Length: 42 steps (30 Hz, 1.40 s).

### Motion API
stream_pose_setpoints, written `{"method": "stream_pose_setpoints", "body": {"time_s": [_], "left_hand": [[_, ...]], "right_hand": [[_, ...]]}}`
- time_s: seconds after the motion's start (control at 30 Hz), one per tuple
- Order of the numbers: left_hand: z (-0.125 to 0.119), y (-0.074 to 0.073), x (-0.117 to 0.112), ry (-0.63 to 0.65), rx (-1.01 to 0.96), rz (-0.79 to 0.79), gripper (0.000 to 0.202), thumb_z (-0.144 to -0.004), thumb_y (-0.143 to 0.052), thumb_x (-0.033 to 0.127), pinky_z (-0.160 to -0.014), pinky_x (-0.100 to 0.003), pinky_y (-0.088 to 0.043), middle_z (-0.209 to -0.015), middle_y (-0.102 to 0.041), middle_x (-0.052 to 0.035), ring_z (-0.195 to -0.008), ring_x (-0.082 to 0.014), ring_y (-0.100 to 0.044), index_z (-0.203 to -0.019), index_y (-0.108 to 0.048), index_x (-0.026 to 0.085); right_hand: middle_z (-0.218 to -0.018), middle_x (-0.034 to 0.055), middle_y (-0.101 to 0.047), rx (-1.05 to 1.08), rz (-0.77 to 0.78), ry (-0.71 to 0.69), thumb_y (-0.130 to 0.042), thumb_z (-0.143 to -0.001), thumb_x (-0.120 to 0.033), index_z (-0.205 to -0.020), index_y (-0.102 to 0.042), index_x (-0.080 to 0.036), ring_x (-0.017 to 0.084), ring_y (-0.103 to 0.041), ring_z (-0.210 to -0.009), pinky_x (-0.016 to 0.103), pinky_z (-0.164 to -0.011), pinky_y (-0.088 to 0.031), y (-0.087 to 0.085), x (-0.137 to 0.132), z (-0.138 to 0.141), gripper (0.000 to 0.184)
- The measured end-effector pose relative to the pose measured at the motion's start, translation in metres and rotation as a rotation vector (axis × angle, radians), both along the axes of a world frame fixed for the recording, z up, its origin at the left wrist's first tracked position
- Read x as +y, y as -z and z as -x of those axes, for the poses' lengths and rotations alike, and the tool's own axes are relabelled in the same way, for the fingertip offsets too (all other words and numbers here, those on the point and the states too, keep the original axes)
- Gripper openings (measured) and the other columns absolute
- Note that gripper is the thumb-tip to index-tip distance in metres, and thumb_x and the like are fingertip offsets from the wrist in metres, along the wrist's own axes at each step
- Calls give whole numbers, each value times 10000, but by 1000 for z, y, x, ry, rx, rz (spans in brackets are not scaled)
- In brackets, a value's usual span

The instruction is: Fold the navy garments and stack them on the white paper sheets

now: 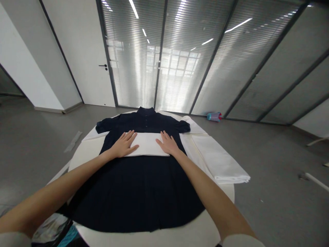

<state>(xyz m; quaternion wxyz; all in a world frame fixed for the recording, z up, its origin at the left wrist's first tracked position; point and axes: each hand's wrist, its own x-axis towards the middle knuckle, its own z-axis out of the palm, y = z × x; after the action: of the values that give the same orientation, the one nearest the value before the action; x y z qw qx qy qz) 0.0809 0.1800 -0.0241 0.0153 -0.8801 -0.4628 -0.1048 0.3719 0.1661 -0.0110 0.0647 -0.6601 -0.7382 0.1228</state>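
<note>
One navy dress (144, 192), one white cloth (147, 144) on it; left hand (123, 145) flat at cloth's 9 o'clock, right hand (168, 143) at 3, fingers spread, gripping nothing.

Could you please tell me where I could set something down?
The white table is bare at left, between the dark garment and the rim, and in a strip beyond the garment's hem. Mid-table is crowded: the left hand and right hand lie on a white folded cloth atop the garment. White fabric covers much of the right.

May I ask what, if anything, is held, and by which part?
Nothing: left hand and right hand lie flat on the white cloth atop the dress.
</note>
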Motion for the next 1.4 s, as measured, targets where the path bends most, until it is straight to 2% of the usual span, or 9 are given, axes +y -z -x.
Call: {"method": "stream_pose_setpoints", "body": {"time_s": [0.13, 0.23, 0.47, 0.67, 0.87, 0.97, 1.03, 1.23, 1.4], "left_hand": [[-6, -19, 7, -37, 36, 108, 769, -962, -292, 628, -1211, -536, -141, -1613, -242, -145, -1513, -303, -162, -1560, -300, 144], [-20, -26, 9, -44, -11, 65, 703, -1001, -195, 575, -1213, -538, -124, -1616, -255, -108, -1521, -279, -140, -1567, -287, 168], [-15, -2, 1, 57, 35, 4, 744, -980, -294, 604, -1228, -482, -118, -1624, -231, -110, -1516, -266, -172, -1579, -243, 165], [15, -2, -10, 22, 35, 79, 709, -996, -280, 572, -1210, -531, -161, -1633, -185, -107, -1517, -282, -156, -1587, -213, 186], [7, -27, -16, -22, 70, -51, 540, -996, -374, 496, -1192, -544, -211, -1534, -440, -92, -1463, -306, -323, -1436, -517, 218], [-10, -35, -11, -44, 4, -133, 471, -1003, -377, 443, -1180, -491, -262, -1465, -532, -83, -1416, -293, -406, -1371, -582, 232], [-16, -33, -6, -94, -29, -134, 466, -993, -397, 433, -1150, -483, -308, -1454, -541, -86, -1375, -305, -451, -1371, -578, 230], [11, -13, 20, -410, -192, -20, 531, -928, -434, 524, -988, -399, -456, -1129, -674, -165, -1111, -321, -598, -1194, -672, 131], [28, -9, 31, -503, -290, 256, 550, -750, -605, 695, -953, -518, -452, -1068, -646, -175, -1110, -412, -577, -887, -677, 167]], "right_hand": [[-1652, 126, -104, -68, -101, -16, -125, -992, -623, -1579, -239, -108, 306, -74, -1525, 532, -1206, -61, -18, 6, 13, 790], [-1647, 131, -141, -42, -250, -72, -92, -1009, -576, -1568, -267, -92, 294, -69, -1526, 513, -1210, -62, -27, 11, 37, 761], [-1628, 148, -211, -56, -197, -136, -113, -988, -636, -1564, -270, -71, 259, -128, -1520, 471, -1218, -62, 1, 4, 56, 822], [-1637, 158, -162, -74, -145, -78, -146, -966, -697, -1569, -241, -60, 273, -108, -1522, 503, -1211, -73, 2, 3, 41, 882], [-1349, 154, -613, -113, -243, -92, -184, -1047, -491, -1298, -628, -155, 292, -496, -1308, 546, -1168, -163, -23, 13, 36, 610], [-1223, 133, -688, -93, -81, -126, -303, -1038, -393, -1187, -697, -180, 270, -619, -1151, 409, -1028, -397, -38, 31, 32, 472], [-1200, 108, -703, -68, 64, -150, -425, -998, -388, -1182, -711, -196, 253, -654, -1084, 314, -903, -460, -46, 43, 28, 390], [-1003, 84, -741, -85, 265, -202, -639, -869, -460, -1019, -774, -131, 239, -680, -907, 251, -728, -468, -60, 69, 9, 386], [-964, 109, -718, -15, 280, -76, -683, -808, -543, -952, -751, -109, 238, -667, -865, 270, -719, -468, -55, 71, -9, 462]]}}
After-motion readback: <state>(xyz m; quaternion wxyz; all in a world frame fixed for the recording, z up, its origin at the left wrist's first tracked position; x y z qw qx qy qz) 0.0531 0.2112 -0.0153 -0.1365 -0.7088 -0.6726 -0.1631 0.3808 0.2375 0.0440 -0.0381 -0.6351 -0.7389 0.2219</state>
